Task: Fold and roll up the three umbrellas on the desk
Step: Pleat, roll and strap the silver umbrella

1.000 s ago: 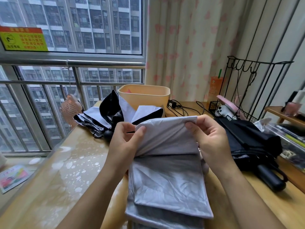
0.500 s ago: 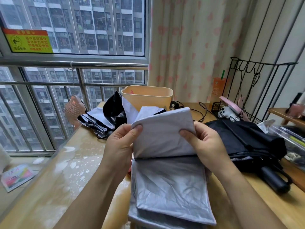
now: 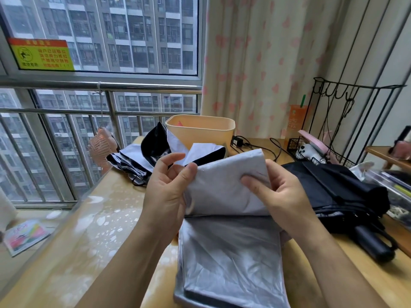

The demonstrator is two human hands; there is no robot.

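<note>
Head view. Silver-grey umbrella (image 3: 229, 252) lies at the near edge of the worktop (image 3: 84, 236), centre, with canopy panels stacked flat and the top panel lifted. Left grip (image 3: 164, 192) pinches that panel's left corner, thumb on the front. Right grip (image 3: 284, 196) is clamped on its right edge, thumb in front, fingers behind. White, black-lined umbrella (image 3: 131, 157) lies loose at the far edge, just beside the beige bin (image 3: 200, 134). Black umbrella (image 3: 333, 192) lies along the right edge.

Left hand (image 3: 164, 196) and right hand (image 3: 287, 196) pinch a raised fold of the silver umbrella (image 3: 229, 252) (black umbrella (image 3: 333, 192) beside).
</note>
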